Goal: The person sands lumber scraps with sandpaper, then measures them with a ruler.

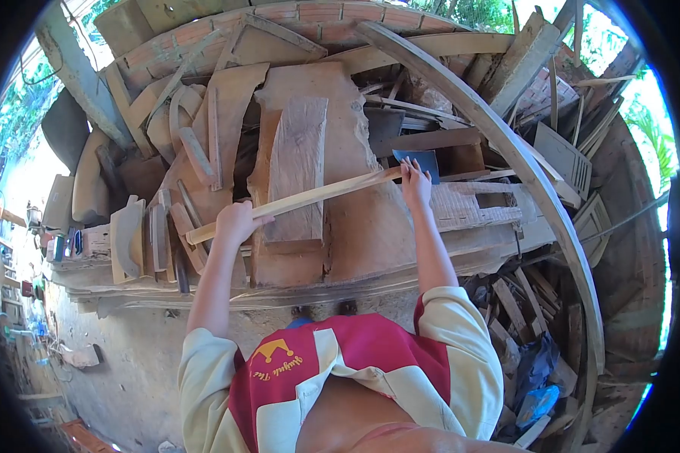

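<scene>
A long, pale wooden strip (317, 198) lies slanted across the workbench, in front of me. My left hand (236, 223) is closed around it near its left end, thumb stretched along the wood. At the strip's far right end, my right hand (415, 186) is closed on a dark blue sheet (426, 163) that looks like sandpaper. The sheet sticks out past the fingers, and how it meets the strip is partly hidden. Beneath the strip rests a thick, rough-grained board (298, 158) on a broad wooden slab (355, 241).
Cut wooden pieces (132, 238) crowd the bench's left side. A long curved beam (536, 177) arches past on the right. Scrap wood (525, 306) and a blue plastic bag (538, 404) lie below it. A brick wall (317, 13) stands behind the bench.
</scene>
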`<state>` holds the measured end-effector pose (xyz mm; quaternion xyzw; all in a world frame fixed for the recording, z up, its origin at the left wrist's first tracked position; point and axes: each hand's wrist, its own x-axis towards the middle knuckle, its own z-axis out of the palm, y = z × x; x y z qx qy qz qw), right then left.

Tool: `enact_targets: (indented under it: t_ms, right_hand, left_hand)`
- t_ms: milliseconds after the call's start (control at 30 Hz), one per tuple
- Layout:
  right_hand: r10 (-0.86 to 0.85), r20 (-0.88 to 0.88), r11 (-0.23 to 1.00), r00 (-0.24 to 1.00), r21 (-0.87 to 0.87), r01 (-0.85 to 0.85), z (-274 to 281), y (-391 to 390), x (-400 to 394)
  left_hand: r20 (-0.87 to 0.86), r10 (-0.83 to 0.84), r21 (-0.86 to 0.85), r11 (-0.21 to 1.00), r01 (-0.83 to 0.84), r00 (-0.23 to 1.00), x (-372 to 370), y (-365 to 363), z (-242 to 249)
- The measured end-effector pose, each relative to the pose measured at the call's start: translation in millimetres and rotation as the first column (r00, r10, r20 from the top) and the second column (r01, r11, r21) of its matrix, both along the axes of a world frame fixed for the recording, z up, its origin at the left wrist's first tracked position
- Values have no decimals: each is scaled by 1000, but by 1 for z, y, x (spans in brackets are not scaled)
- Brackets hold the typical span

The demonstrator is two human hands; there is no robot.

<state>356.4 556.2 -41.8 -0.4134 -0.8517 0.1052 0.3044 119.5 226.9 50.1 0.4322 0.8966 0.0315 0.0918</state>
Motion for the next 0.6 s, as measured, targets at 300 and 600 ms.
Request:
enact_targets:
  t_ms: [300, 600]
  right_hand:
    - [455, -209, 886, 866, 6, -464, 32, -120, -86]
    - [699, -146, 715, 700, 155, -682, 33, -226, -105]
  left_hand:
    - [37, -171, -70, 982, 173, 985, -1, -4, -13]
    - [-65, -199, 52, 978, 202, 978, -11, -15, -38]
